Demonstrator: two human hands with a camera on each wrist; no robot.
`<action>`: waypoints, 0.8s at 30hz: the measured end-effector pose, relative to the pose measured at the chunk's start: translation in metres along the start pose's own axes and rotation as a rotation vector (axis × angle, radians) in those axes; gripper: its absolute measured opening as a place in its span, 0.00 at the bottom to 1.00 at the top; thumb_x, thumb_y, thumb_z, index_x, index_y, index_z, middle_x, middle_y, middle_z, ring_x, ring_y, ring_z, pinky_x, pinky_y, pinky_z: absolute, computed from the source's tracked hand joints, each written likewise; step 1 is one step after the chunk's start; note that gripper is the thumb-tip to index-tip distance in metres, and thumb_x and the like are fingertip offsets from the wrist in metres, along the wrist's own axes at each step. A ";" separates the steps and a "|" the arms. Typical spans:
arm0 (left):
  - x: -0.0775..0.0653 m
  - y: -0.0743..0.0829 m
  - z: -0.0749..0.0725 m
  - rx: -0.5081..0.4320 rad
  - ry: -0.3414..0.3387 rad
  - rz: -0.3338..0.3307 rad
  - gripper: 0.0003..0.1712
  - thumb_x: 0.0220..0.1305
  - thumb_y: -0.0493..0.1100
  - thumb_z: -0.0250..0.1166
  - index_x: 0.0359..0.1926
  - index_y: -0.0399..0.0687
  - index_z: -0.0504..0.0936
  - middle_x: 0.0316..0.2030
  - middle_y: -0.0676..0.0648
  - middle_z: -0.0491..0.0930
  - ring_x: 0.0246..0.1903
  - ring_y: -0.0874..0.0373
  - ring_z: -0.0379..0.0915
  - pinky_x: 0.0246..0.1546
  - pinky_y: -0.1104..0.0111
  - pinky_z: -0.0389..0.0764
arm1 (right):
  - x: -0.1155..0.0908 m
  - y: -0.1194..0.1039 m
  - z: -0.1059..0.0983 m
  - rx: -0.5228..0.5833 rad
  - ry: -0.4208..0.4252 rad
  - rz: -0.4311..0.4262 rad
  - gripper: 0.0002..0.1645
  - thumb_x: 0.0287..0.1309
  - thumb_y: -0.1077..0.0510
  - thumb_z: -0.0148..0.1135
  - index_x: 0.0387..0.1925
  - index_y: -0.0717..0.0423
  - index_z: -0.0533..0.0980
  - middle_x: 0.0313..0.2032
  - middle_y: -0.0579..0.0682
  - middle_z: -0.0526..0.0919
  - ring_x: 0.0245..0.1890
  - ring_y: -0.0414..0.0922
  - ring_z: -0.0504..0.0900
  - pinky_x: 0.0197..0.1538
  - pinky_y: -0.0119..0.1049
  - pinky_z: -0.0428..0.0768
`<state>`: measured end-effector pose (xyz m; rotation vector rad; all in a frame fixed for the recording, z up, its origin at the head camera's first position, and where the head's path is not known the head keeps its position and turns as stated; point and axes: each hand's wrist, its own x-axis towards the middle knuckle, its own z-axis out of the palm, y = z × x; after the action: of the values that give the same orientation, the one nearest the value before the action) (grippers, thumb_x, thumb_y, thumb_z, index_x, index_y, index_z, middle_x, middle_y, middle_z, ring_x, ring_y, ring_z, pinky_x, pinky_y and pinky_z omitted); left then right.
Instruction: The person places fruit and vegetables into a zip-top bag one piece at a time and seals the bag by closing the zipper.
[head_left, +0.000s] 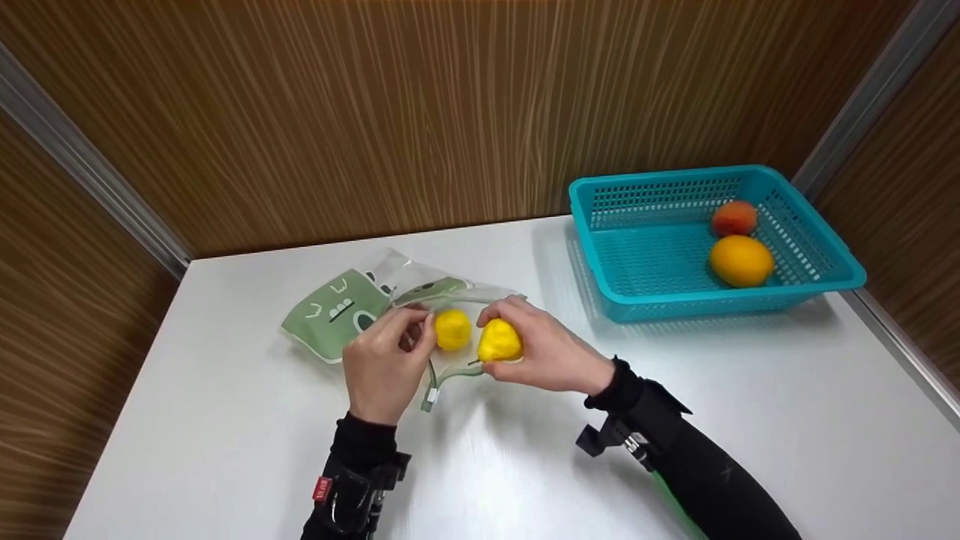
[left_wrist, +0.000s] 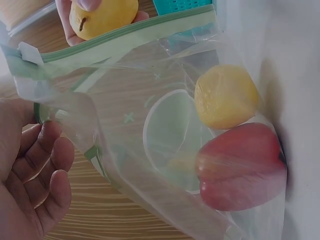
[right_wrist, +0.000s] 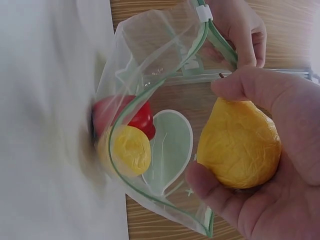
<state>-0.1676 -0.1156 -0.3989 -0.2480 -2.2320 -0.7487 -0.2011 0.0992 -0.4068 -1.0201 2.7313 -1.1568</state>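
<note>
My left hand (head_left: 384, 366) pinches the green zip edge of a clear zip bag (right_wrist: 150, 47), whose mouth gapes toward me. Inside it lie a yellow fruit (right_wrist: 132, 150), rounded and wrinkled, and a red bell pepper (left_wrist: 241, 167), seen through the plastic in the left wrist view. With thumb and fingers around it, my right hand (head_left: 551, 349) grips a yellow pear (right_wrist: 239, 145) right by the bag's mouth. The pear's dark stem (left_wrist: 82, 23) points toward the left hand. A white slider (right_wrist: 204, 13) sits on the zip strip.
Green cartoon-face plastic (head_left: 330, 313) lies flat on the white table (head_left: 225, 420), left of my left hand. A teal basket (head_left: 622, 307) at the back right holds a peach (head_left: 734, 218) and an orange-yellow fruit (head_left: 741, 261). Wood-grain panels (head_left: 375, 112) enclose the table's back and sides.
</note>
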 end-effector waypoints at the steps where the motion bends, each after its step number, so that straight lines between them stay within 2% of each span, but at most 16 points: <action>1: 0.000 -0.001 0.000 0.000 0.005 0.001 0.04 0.55 0.43 0.67 0.29 0.48 0.85 0.20 0.52 0.80 0.18 0.62 0.72 0.20 0.73 0.70 | 0.000 -0.001 0.001 -0.005 -0.002 -0.004 0.27 0.47 0.49 0.69 0.49 0.43 0.70 0.46 0.42 0.75 0.40 0.38 0.75 0.43 0.29 0.79; 9: 0.000 -0.001 -0.002 0.001 0.011 0.012 0.04 0.56 0.43 0.67 0.29 0.48 0.85 0.21 0.52 0.81 0.19 0.62 0.73 0.20 0.73 0.71 | 0.003 0.001 0.015 -0.016 -0.009 0.011 0.27 0.46 0.49 0.69 0.49 0.45 0.70 0.46 0.43 0.76 0.39 0.38 0.75 0.43 0.30 0.77; 18: 0.001 0.000 -0.001 0.008 -0.015 0.014 0.05 0.58 0.43 0.66 0.30 0.47 0.85 0.22 0.51 0.82 0.20 0.60 0.75 0.21 0.71 0.73 | 0.007 0.005 0.034 0.048 0.095 0.063 0.27 0.48 0.48 0.70 0.50 0.46 0.70 0.47 0.44 0.77 0.42 0.39 0.74 0.47 0.32 0.78; 24: 0.000 0.000 -0.001 0.014 -0.024 0.019 0.05 0.58 0.43 0.66 0.31 0.48 0.85 0.23 0.51 0.82 0.20 0.60 0.75 0.21 0.71 0.74 | 0.015 0.010 0.042 0.012 0.089 0.103 0.28 0.50 0.46 0.69 0.50 0.48 0.69 0.48 0.48 0.78 0.43 0.42 0.76 0.48 0.35 0.79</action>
<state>-0.1673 -0.1159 -0.3982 -0.2727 -2.2539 -0.7232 -0.2079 0.0688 -0.4402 -0.8344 2.8029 -1.2296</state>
